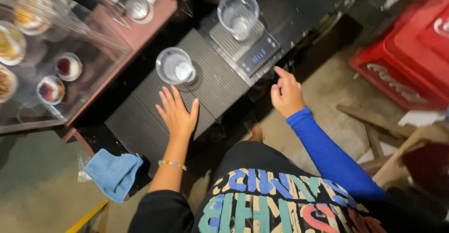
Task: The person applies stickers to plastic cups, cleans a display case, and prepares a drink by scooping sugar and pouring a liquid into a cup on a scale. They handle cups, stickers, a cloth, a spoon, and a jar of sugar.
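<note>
Two clear cups on the ribbed mat (pixel 140 121). Near cup (pixel 175 65) sits just past left hand (pixel 177 114) fingertips, not touching; fingers spread flat, holding nothing. Far cup (pixel 238 14) on the scale (pixel 255 50). Right hand (pixel 286 94) beside scale, index out, empty. Both cups look empty.
</note>
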